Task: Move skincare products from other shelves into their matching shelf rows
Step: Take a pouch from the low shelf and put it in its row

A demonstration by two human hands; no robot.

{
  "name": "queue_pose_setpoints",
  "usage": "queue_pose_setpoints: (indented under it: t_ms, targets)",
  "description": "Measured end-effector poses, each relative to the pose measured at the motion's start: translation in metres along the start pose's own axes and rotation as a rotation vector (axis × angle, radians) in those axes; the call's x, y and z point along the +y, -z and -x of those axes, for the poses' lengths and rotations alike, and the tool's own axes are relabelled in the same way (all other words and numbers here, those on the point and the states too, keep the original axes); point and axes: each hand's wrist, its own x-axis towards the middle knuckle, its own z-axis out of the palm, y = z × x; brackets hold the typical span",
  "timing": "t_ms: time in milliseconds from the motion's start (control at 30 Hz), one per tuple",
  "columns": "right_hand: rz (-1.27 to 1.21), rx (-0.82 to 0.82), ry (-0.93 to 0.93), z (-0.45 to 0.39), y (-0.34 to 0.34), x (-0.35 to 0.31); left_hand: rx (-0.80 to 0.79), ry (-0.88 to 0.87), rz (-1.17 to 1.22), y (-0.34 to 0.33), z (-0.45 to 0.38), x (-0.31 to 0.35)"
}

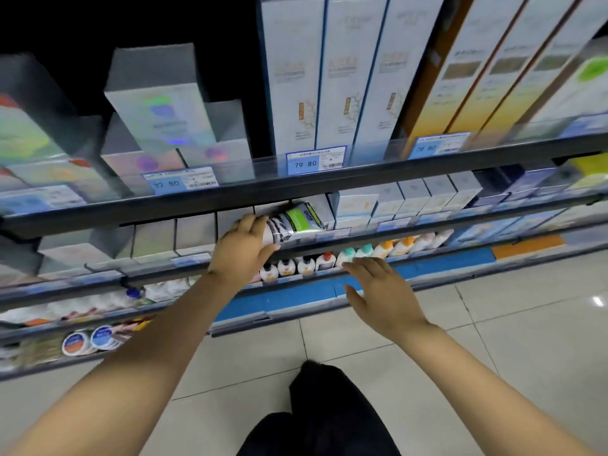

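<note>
My left hand (244, 248) grips a white tube with a green and black label (294, 222). The tube lies on its side at the front of the second shelf (362, 230), among grey and pale boxes (194, 233). My right hand (383, 294) hovers lower, to the right, with its fingers spread and nothing in it. It hangs in front of a row of small white bottles with coloured caps (329, 260) on the shelf below.
The top shelf (362, 174) carries tall white and orange boxes (348, 74) and holographic boxes (158, 110), with blue price tags (316, 162) along its edge. Lower shelves hold round tins (88, 340) and bottles. Tiled floor (493, 340) and my dark trouser leg (325, 413) lie below.
</note>
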Motion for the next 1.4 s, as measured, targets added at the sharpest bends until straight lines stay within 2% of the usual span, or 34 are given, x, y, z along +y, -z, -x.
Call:
queue_pose_setpoints:
  t_ms: [167,333,500,700,833,1133,1400]
  targets:
    - [-0.047,0.032,-0.067,0.036,0.023,-0.039,0.106,-0.080,0.093,0.042,0.069,0.021]
    - [-0.209,-0.032,-0.137,0.068,0.059,-0.091,0.194,-0.104,0.165,0.104,0.136,0.037]
    - [-0.465,0.072,-0.145,0.082,0.125,-0.150,0.324,-0.167,0.248,0.173,0.182,0.047]
    - [-0.841,0.203,0.028,0.089,0.205,-0.225,0.536,-0.155,0.360,0.256,0.220,0.050]
    - [-0.942,0.265,0.186,0.084,0.252,-0.261,0.626,-0.147,0.394,0.298,0.238,0.057]
    - [-0.892,0.261,0.564,0.078,0.354,-0.291,0.734,-0.003,0.584,0.383,0.270,0.086]
    - [-0.955,0.178,0.765,0.091,0.381,-0.302,1.004,0.139,0.607,0.388,0.290,0.122]
